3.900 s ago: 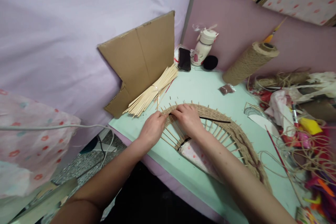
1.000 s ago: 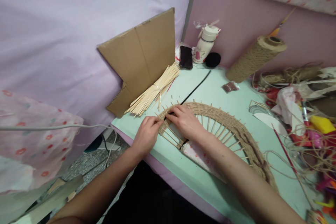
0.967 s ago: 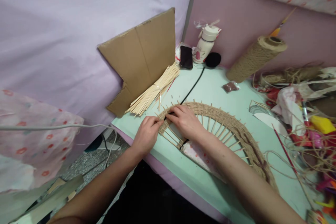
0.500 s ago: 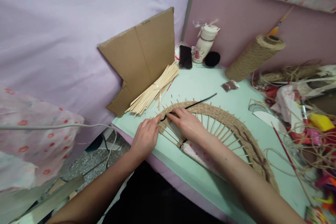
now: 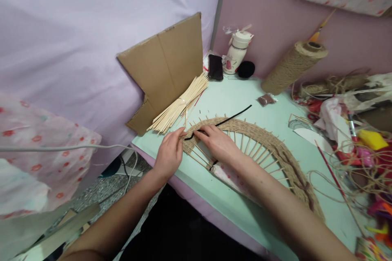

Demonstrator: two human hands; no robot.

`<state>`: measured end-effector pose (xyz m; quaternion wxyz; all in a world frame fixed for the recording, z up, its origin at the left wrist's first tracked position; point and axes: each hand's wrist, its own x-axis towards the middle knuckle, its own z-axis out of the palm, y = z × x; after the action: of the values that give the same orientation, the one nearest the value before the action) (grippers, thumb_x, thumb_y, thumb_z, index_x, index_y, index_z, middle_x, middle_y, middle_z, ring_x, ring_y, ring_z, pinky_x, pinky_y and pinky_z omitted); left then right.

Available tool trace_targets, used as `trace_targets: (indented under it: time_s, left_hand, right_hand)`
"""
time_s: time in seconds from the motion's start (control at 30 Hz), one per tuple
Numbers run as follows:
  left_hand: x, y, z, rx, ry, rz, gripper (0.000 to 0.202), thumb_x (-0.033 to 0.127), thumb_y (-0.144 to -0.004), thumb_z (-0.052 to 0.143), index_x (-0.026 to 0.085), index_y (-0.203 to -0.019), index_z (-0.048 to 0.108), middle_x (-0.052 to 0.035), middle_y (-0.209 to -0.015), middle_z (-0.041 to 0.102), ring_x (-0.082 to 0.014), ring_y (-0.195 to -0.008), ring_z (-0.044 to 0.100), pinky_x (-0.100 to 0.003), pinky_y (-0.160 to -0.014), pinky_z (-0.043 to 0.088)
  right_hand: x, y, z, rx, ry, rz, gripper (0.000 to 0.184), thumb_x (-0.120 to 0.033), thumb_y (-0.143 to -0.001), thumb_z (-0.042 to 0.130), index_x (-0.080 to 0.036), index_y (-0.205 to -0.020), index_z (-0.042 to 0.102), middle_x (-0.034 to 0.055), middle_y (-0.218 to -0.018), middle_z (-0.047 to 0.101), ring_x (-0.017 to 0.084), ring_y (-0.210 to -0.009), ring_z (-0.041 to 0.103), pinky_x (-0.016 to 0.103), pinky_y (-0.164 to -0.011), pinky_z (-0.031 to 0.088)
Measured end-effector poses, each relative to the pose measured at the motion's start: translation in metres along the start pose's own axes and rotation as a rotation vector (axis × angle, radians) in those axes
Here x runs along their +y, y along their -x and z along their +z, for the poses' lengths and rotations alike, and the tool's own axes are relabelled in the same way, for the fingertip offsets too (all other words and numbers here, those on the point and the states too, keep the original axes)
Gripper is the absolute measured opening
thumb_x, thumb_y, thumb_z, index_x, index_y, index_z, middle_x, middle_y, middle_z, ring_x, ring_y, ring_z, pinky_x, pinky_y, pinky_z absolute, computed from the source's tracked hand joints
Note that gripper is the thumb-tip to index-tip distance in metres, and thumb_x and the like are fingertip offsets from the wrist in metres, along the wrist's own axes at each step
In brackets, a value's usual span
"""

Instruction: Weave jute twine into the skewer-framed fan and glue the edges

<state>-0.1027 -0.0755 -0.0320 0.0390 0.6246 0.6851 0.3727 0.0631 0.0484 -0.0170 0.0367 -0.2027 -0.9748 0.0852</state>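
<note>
A half-round woven fan-like piece [image 5: 255, 131] lies on the table, with a twine band over thin sticks and a flowered cloth centre. A bendy black strip [image 5: 234, 116], like a pipe cleaner, runs along the band's left part, its far end sticking up free. My right hand [image 5: 218, 142] presses on the band with bent fingers, pinching the strip. My left hand [image 5: 169, 153] is closed at the band's left end, fingertips at its edge and thumb beside the strip's near end. The right forearm covers part of the cloth centre.
Behind lie a bundle of thin sticks [image 5: 180, 106] and a standing cardboard piece [image 5: 171, 57]. A bottle [image 5: 235, 54], a phone [image 5: 215, 67] and a twine spool [image 5: 294, 67] stand at the back. Tangled twine [image 5: 364, 175] and a red stick [image 5: 332, 171] lie on the right.
My left hand has drawn back slightly left from the black strip, baring its near end. The right hand stays in place on the band. The view has shifted a little.
</note>
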Motion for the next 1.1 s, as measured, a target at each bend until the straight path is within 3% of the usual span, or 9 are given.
trace_targets:
  time_s: [0.2,0.37,0.63,0.8,0.93,1.1]
  left_hand:
    - [0.004,-0.007,0.014,-0.158,0.017,0.052,0.041,0.006,-0.092,0.04,0.016,-0.13,0.05,-0.0091,-0.11,0.072,-0.0198,-0.104,0.065,-0.037,-0.093,0.054]
    - [0.004,-0.008,0.015,-0.159,0.01,0.045,0.037,0.009,-0.092,0.041,0.017,-0.126,0.054,-0.0096,-0.114,0.07,-0.0208,-0.107,0.065,-0.038,-0.094,0.053]
    - [0.002,-0.016,0.015,-0.216,-0.04,0.025,0.032,0.011,-0.092,0.043,0.015,-0.12,0.059,-0.0093,-0.115,0.071,-0.0214,-0.104,0.066,-0.037,-0.094,0.054]
    - [0.003,-0.015,0.016,-0.227,-0.073,0.02,0.033,0.012,-0.092,0.042,0.017,-0.12,0.06,-0.0087,-0.109,0.072,-0.0232,-0.099,0.067,-0.039,-0.09,0.055]
    - [0.004,-0.014,0.016,-0.212,-0.073,0.039,0.032,0.013,-0.092,0.042,0.017,-0.12,0.059,-0.0099,-0.11,0.071,-0.0242,-0.101,0.065,-0.041,-0.09,0.054]
    - [0.005,-0.014,0.018,-0.205,-0.07,0.056,0.029,0.012,-0.092,0.044,0.016,-0.117,0.059,-0.0111,-0.113,0.069,-0.0239,-0.108,0.063,-0.043,-0.095,0.052]
  right_hand:
    - [0.001,0.001,-0.002,-0.01,-0.076,0.011,0.042,-0.014,-0.095,0.045,-0.017,-0.137,0.051,0.0138,-0.124,0.059,0.027,-0.116,0.052,0.039,-0.093,0.049]
    - [0.008,0.003,0.001,0.048,-0.267,0.117,0.054,-0.01,-0.094,0.037,-0.014,-0.148,0.035,0.0171,-0.137,0.055,0.024,-0.126,0.05,0.041,-0.101,0.045]
    - [0.015,0.003,0.005,0.069,-0.349,0.126,0.059,-0.008,-0.09,0.035,-0.016,-0.149,0.034,0.0151,-0.138,0.056,0.023,-0.128,0.051,0.041,-0.103,0.043]
    - [0.023,0.007,-0.002,0.112,-0.293,0.138,0.056,-0.006,-0.091,0.036,-0.013,-0.146,0.039,0.016,-0.137,0.058,0.022,-0.126,0.051,0.038,-0.102,0.043]
    - [0.038,0.007,-0.011,0.158,-0.105,0.108,0.045,-0.007,-0.093,0.041,-0.009,-0.137,0.05,0.0159,-0.121,0.066,0.025,-0.116,0.054,0.039,-0.102,0.04]
    - [0.054,0.002,-0.01,0.182,0.008,0.071,0.024,-0.016,-0.093,0.053,-0.019,-0.112,0.068,0.0094,-0.106,0.069,0.025,-0.101,0.053,0.038,-0.096,0.037]
